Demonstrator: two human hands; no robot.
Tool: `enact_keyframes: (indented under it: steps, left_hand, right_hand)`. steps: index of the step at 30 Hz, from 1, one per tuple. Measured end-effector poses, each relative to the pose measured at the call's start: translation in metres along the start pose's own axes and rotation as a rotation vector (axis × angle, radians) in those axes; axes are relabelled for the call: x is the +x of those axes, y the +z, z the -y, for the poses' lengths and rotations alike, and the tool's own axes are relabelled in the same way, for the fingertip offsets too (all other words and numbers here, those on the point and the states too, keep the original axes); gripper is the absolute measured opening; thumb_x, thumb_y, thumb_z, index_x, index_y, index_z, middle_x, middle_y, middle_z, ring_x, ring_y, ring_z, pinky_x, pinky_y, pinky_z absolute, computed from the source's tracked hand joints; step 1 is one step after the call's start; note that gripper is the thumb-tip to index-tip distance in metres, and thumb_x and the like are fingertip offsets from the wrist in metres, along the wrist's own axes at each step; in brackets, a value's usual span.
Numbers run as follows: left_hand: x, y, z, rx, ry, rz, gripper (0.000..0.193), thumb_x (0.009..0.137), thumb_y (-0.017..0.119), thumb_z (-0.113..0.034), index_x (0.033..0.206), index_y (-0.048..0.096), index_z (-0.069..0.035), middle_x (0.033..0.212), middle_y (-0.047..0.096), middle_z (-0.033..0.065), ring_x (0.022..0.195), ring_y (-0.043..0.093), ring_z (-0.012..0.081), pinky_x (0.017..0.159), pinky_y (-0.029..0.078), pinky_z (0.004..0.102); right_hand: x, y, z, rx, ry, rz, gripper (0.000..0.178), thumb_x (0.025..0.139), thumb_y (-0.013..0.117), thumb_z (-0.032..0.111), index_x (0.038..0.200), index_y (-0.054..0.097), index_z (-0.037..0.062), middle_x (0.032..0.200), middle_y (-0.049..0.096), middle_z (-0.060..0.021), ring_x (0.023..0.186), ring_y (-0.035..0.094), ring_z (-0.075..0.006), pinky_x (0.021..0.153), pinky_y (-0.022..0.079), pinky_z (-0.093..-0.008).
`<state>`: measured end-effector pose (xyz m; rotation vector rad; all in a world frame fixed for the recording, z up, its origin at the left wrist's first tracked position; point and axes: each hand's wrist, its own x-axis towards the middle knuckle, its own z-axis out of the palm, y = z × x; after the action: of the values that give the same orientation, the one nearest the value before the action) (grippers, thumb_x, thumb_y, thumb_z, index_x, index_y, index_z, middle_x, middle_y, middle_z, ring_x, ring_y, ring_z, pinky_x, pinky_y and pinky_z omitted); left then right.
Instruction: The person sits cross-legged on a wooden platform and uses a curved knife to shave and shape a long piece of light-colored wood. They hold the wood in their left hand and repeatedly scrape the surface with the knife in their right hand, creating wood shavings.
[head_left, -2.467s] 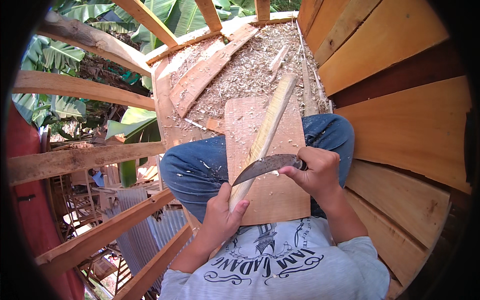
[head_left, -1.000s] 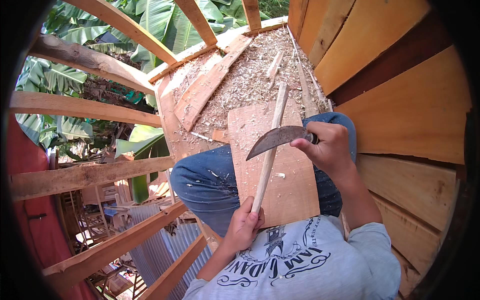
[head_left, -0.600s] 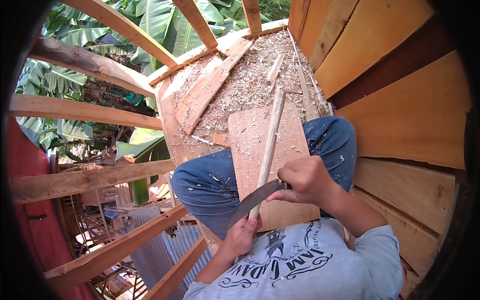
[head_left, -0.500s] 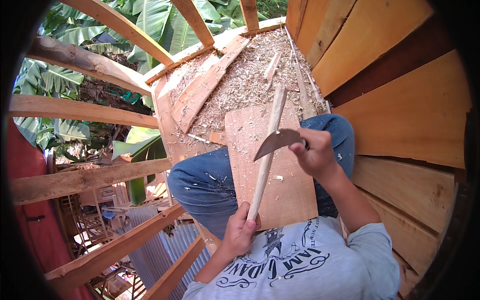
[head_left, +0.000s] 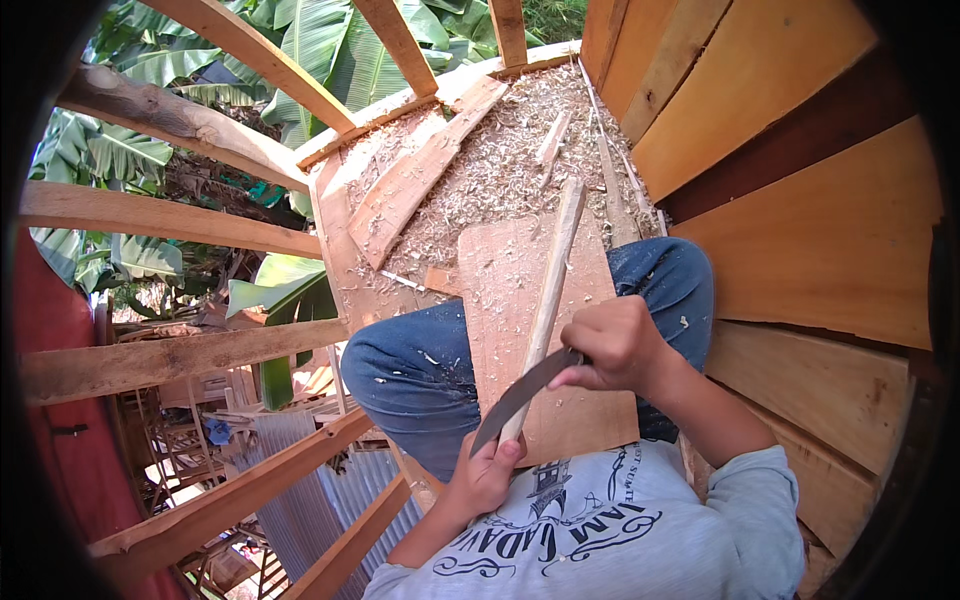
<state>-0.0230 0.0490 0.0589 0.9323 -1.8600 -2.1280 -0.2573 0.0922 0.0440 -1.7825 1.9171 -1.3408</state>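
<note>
My left hand [head_left: 484,474] is closed round the near end of a pale wooden stick [head_left: 560,255], which slants up and away over a flat wooden board [head_left: 590,420]. The board lies across my thighs. In my right hand [head_left: 618,347] is the handle of a curved knife [head_left: 525,394]; the fingers cover most of that handle. The dark blade crosses the stick low down, its tip close above my left thumb and fingers. Wood shavings [head_left: 510,260] are scattered over the far part of the board.
Shavings [head_left: 480,165] cover the floor ahead, around a loose plank [head_left: 425,170]. A slatted wooden railing [head_left: 190,355] runs along the left, with banana leaves [head_left: 350,70] beyond it. On the right rises a plank wall [head_left: 800,250], close to my right knee.
My right hand has drawn the knife down along the stick, from about its middle to near my left hand. The left hand keeps its hold on the stick.
</note>
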Motion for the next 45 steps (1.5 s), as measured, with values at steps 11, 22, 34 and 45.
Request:
enact_keyframes:
  steps: [11, 22, 34, 45]
  left_hand:
    - [-0.006, 0.001, 0.003, 0.067, -0.054, -0.009, 0.041, 0.094, 0.043, -0.043, 0.086, 0.040, -0.003, 0.063, 0.043, 0.0031, 0.055, 0.040, 0.0087, 0.049, 0.033, 0.0245]
    - [0.001, 0.001, 0.000, -0.049, -0.009, 0.028, 0.052, 0.092, 0.040, -0.055, 0.090, 0.039, -0.003, 0.060, 0.040, -0.0006, 0.045, 0.033, 0.0031, 0.038, 0.025, 0.0190]
    - [0.003, -0.003, 0.001, -0.001, -0.085, 0.039, 0.055, 0.091, 0.038, -0.058, 0.091, 0.040, -0.003, 0.059, 0.040, -0.0007, 0.043, 0.033, 0.0043, 0.038, 0.026, 0.0200]
    - [0.004, -0.004, 0.000, -0.074, -0.072, 0.118, 0.058, 0.090, 0.037, -0.061, 0.093, 0.039, -0.003, 0.058, 0.038, -0.0004, 0.044, 0.032, 0.0043, 0.037, 0.026, 0.0193]
  right_hand:
    - [-0.006, 0.001, -0.009, 0.052, 0.171, -0.051, 0.048, 0.081, 0.063, 0.047, 0.064, 0.054, 0.0031, 0.053, 0.050, -0.0115, 0.046, 0.055, -0.0269, 0.043, 0.041, -0.0323]
    - [-0.010, -0.006, -0.006, -0.001, -0.015, 0.150, 0.045, 0.085, 0.060, 0.043, 0.069, 0.057, 0.0010, 0.055, 0.052, -0.0146, 0.048, 0.057, -0.0287, 0.045, 0.042, -0.0330]
    - [0.017, -0.026, -0.041, -0.107, 0.195, 0.053, 0.045, 0.084, 0.061, 0.043, 0.070, 0.055, 0.0011, 0.056, 0.053, -0.0104, 0.048, 0.056, -0.0274, 0.044, 0.040, -0.0314]
    - [-0.007, 0.004, -0.010, 0.230, 0.430, -0.036, 0.034, 0.085, 0.064, 0.036, 0.078, 0.062, 0.0024, 0.056, 0.054, -0.0124, 0.048, 0.057, -0.0261, 0.044, 0.043, -0.0332]
